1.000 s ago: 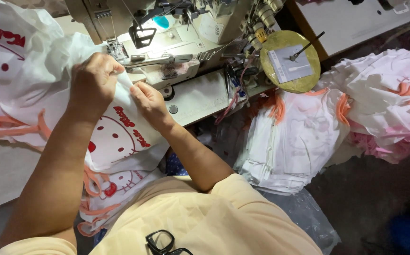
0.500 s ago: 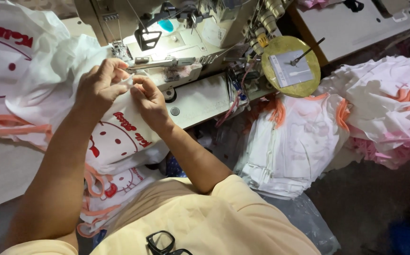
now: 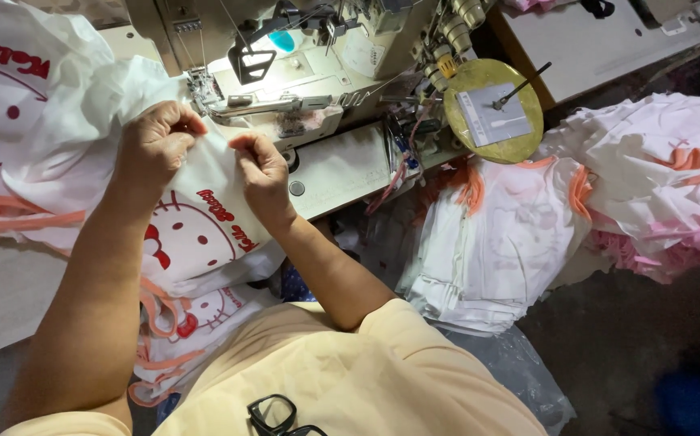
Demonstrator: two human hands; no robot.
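Note:
My left hand [image 3: 154, 145] and my right hand [image 3: 259, 165] both pinch the top edge of a white garment [image 3: 196, 234] with a red cartoon print. The edge is stretched between the two hands just in front of the presser foot [image 3: 204, 95] of a sewing machine [image 3: 285, 73]. The rest of the garment hangs down over the table edge toward my lap. More of the same white printed fabric [image 3: 27, 121] is bunched on the table to the left of my left hand.
A round yellow disc [image 3: 493, 109] holding a small white card sits right of the machine. Stacks of white and pink garments with orange trim [image 3: 511, 234] [image 3: 664, 178] lie to the right. Black glasses [image 3: 273, 416] hang on my yellow shirt.
Both hands have drawn slightly apart and lifted the garment edge up in front of the presser foot; the view has shifted a little.

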